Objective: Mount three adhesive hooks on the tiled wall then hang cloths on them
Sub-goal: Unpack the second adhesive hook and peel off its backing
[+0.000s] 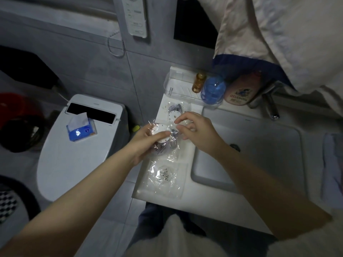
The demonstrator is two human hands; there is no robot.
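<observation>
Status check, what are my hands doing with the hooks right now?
Left hand grips a wrapped hook; right hand pinches its plastic. Two more wrapped hooks on the sink ledge, none on the wall. Nothing in the way.

Round white adhesive hook disc in clear crinkled plastic wrap (161, 134): held above the sink's left ledge, pinched at both sides. Second white hook disc in its clear bag (173, 114): lies flat further back on the ledge. Third round wrapped hook with printed label (163, 174): flat on the ledge, nearest the front edge.
</observation>
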